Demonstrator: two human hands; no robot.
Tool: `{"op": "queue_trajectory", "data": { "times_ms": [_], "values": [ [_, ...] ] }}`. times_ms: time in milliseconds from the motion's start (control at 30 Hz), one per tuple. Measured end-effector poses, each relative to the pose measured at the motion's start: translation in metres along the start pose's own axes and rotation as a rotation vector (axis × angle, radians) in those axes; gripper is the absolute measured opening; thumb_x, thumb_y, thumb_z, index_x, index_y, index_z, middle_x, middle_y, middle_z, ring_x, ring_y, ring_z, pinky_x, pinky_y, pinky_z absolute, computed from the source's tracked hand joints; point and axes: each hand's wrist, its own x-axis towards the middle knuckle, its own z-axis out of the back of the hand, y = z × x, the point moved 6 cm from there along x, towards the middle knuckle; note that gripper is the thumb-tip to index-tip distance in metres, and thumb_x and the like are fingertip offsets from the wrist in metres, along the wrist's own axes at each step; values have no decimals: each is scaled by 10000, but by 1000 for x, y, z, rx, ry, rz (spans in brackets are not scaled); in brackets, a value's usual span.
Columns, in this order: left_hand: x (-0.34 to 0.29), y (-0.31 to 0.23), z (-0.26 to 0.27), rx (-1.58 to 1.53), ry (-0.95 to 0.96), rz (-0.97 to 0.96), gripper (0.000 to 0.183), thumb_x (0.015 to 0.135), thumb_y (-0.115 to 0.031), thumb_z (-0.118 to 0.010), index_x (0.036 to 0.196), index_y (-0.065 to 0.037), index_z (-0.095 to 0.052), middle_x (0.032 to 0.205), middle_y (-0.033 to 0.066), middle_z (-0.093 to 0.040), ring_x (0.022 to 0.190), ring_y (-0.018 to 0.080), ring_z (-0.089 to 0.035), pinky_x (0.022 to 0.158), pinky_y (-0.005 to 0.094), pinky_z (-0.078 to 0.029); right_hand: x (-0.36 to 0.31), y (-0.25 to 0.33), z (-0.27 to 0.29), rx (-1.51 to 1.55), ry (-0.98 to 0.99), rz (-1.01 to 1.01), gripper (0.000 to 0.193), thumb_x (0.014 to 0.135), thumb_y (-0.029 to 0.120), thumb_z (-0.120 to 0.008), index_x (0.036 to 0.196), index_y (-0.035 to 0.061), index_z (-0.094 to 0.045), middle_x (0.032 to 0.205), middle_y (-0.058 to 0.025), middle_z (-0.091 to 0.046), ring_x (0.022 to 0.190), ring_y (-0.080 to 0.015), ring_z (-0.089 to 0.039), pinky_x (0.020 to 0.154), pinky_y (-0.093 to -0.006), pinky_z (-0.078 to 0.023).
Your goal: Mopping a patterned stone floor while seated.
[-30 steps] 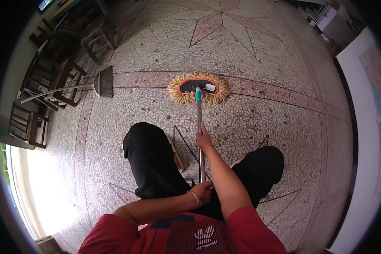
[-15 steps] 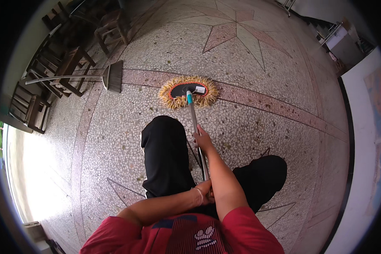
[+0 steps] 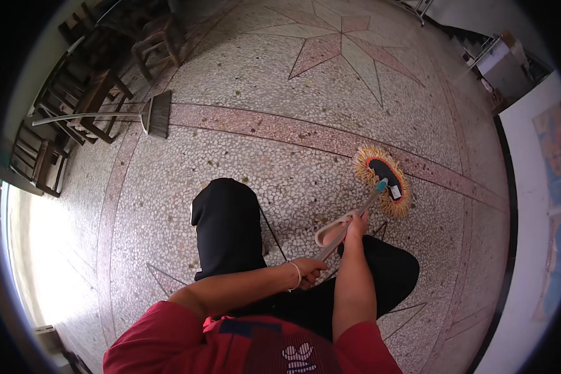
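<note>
A mop (image 3: pixel 361 156) with a yellow fringed, oval head lies against the terrazzo floor ahead and to the right of my knees. Its grey handle slants down from a teal joint toward my lap. My left hand (image 3: pixel 308 272), with a pale bracelet at the wrist, is wrapped round the lower end of the handle. Higher up, nearer the mop head, my right hand (image 3: pixel 356 224) grips the same handle. A sandalled foot shows beside the handle, just left of my right hand.
A broom (image 3: pixel 158 115) with dark bristles lies at the left, its long handle pointing at wooden chairs (image 3: pixel 96 100) along that wall. A pale cabinet (image 3: pixel 497 65) stands at the far right, near a white wall (image 3: pixel 530 206). Bright light enters at the left.
The mop head has swung right and nearer, turning from crosswise to slanted. My right hand has moved right and a little nearer with the handle; my left hand has shifted slightly.
</note>
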Motion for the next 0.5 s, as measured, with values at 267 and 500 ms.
{"op": "queue_trajectory", "data": {
  "times_ms": [267,500],
  "values": [
    [-21,-19,21,-105,-127,-107,209,845,-183,-564,705,-155,-412,514,-69,-340,384,44,-254,347,215,-175,-26,15,-74,-128,94,-95,595,935,113,-408,1448,201,-120,708,-51,-463,514,-141,-431,461,-315,-413],
    [-39,-8,20,-503,-133,-184,225,858,-193,-503,682,-174,-365,502,-72,-294,377,59,-245,344,214,-171,-82,3,-193,-591,577,-4,615,905,122,-449,1443,174,-154,716,-53,-487,532,-118,-450,468,-285,-439]
  ]
}}
